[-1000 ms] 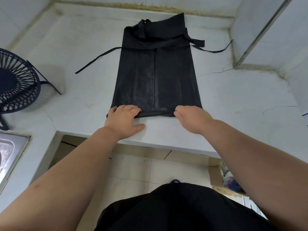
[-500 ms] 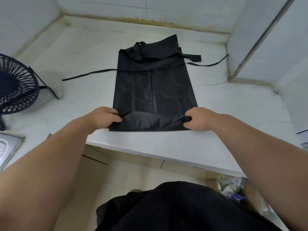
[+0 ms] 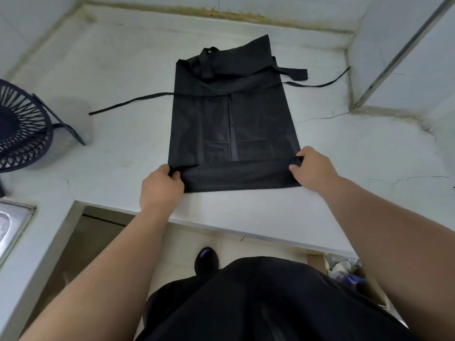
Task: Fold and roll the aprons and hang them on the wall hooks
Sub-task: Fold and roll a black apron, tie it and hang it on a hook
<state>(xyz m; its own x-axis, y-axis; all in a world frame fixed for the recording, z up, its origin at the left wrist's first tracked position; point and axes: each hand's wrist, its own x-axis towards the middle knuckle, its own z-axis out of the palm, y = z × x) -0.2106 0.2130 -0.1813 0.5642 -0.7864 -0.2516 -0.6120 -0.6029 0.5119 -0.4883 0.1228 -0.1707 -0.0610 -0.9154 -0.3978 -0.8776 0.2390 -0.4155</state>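
Observation:
A black apron point(image 3: 231, 124) lies folded lengthwise on the white counter point(image 3: 123, 77), its neck strap and bib bunched at the far end. Thin waist ties trail out to the left and right. The near hem is turned over into a flat band point(image 3: 236, 175) across the apron's width. My left hand point(image 3: 161, 187) pinches the band's left corner. My right hand point(image 3: 311, 168) pinches its right corner. No wall hooks are in view.
A dark blue fan point(image 3: 22, 134) stands on the counter at the left. A steel sink point(image 3: 12, 225) sits at the lower left. Tiled walls close the counter at the back and right. A cardboard box point(image 3: 354, 274) of items stands on the floor under the counter edge.
My hands went from pressing flat on the near hem to pinching its corners. They lifted the hem and laid it forward, making a wider folded band.

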